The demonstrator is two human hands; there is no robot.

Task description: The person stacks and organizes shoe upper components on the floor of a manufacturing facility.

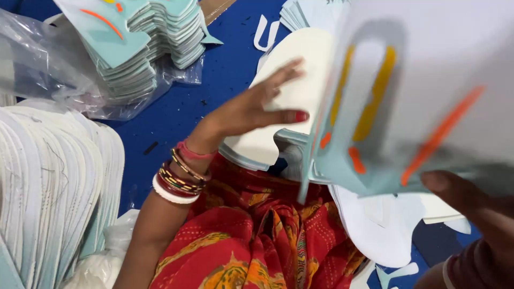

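Two hands show, a left hand [251, 109] and a right hand [471, 203]. Three stacks of cut pieces lie around: top stack [144, 48], left stack [53, 182], far stack [300, 13].

A deep blue surface [182, 107] is spreading underneath everything, speckled with small dark scraps. Even, soft light is falling across it, casting hardly any shadows

Blurred, cropped and covered parts

The pale blue cut piece [407, 101] at two o'clock was smeared by motion and ran off the top and right edges; the right hand [471, 208] at four o'clock was blurred and cropped. The white sheet stack [48, 187] at nine o'clock was cut by the left edge. The left hand [251, 109] covered part of the cream piece [292, 91].
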